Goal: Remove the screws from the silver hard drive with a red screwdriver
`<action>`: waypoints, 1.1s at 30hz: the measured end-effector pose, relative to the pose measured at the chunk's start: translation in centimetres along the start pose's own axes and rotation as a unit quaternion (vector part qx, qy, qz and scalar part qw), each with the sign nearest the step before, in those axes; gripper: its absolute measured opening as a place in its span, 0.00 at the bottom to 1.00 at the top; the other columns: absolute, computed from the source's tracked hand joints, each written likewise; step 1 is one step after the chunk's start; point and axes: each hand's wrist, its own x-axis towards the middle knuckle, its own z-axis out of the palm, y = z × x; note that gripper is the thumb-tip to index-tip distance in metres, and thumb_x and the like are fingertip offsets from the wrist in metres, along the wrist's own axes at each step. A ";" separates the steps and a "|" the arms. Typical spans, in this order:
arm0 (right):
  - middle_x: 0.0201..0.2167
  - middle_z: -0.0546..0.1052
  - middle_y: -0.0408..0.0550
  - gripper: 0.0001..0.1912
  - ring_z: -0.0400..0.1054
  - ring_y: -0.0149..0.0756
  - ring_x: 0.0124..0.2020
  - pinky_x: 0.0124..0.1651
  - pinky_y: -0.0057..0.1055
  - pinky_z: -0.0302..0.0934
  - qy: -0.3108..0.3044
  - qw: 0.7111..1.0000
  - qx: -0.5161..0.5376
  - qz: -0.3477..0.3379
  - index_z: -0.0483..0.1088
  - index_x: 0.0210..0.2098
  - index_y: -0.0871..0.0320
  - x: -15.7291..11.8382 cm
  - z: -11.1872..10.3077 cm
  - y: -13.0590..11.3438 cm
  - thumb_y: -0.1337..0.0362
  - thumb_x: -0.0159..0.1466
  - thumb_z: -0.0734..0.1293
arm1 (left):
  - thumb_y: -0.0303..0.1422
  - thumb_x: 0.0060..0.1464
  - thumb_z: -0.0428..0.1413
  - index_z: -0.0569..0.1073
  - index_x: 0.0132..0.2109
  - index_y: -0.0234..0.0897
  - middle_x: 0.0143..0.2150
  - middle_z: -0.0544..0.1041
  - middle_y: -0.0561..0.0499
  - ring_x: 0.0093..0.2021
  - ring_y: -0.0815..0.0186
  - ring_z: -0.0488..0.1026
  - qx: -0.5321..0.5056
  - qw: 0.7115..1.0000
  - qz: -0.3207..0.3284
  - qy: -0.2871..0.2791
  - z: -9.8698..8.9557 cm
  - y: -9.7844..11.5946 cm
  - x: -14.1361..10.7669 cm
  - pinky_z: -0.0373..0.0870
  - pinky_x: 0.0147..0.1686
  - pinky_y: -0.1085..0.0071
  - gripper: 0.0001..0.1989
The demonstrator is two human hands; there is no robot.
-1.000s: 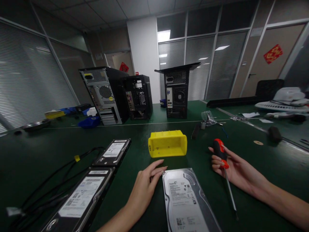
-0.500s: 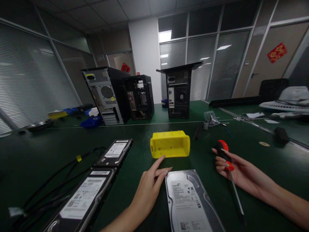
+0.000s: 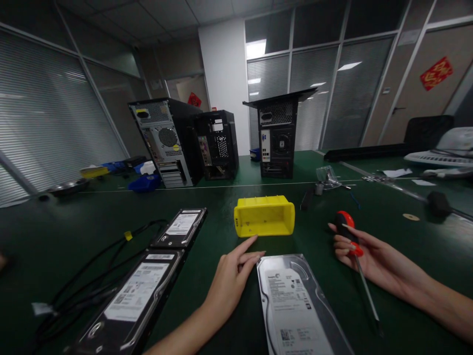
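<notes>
My left hand (image 3: 231,278) is open beside a silver hard drive (image 3: 291,303) lying label up. Its index fingertip reaches the lower edge of a yellow plastic bin (image 3: 264,219), tipped with its opening toward me and a few tiny bits inside. The thumb and another finger are at the drive's upper left corner; whether they press on it I cannot tell. My right hand (image 3: 365,251) is closed on the red and black handle of a screwdriver (image 3: 345,227), its shaft slanting down toward me. Two more hard drives (image 3: 138,286) (image 3: 181,227) lie to the left, end to end.
Black cables (image 3: 92,291) lie beside the left drives. Computer cases (image 3: 170,143) (image 3: 218,145) (image 3: 277,143) stand at the back, with a blue bin (image 3: 144,183) near them. Small parts (image 3: 327,178) and a dark block (image 3: 439,204) are on the right. A blurred shape shows at the left edge.
The whole view has shifted slightly, so everything sits a little further right and higher. Both hands keep nearly the same pose; the screwdriver stays in my right hand.
</notes>
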 end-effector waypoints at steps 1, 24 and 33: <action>0.27 0.60 0.44 0.17 0.62 0.26 0.23 0.27 0.28 0.67 0.000 1.000 -0.002 -0.001 0.60 0.54 0.64 0.0 0.0 0.0 0.71 0.65 0.56 | 0.35 0.59 0.50 0.64 0.59 0.36 0.46 0.79 0.52 0.51 0.64 0.73 -0.003 1.000 -0.001 0.004 0.0 0.0 0.0 0.59 0.58 0.64 0.21; 0.27 0.58 0.43 0.16 0.60 0.23 0.23 0.27 0.26 0.65 0.011 1.000 -0.016 0.002 0.58 0.53 0.65 0.0 0.7 0.0 0.71 0.67 0.52 | 0.32 0.52 0.56 0.72 0.51 0.35 0.39 0.81 0.51 0.41 0.62 0.78 -0.025 0.998 -0.020 0.048 -0.2 -0.5 0.2 0.72 0.46 0.67 0.18; 0.26 0.59 0.43 0.15 0.60 0.24 0.23 0.27 0.26 0.65 -0.001 1.000 -0.027 0.005 0.59 0.53 0.64 -0.2 0.8 0.0 0.69 0.68 0.52 | 0.34 0.53 0.56 0.74 0.50 0.40 0.38 0.81 0.55 0.42 0.63 0.77 0.051 0.997 0.029 0.051 -0.2 -0.5 0.2 0.70 0.49 0.67 0.16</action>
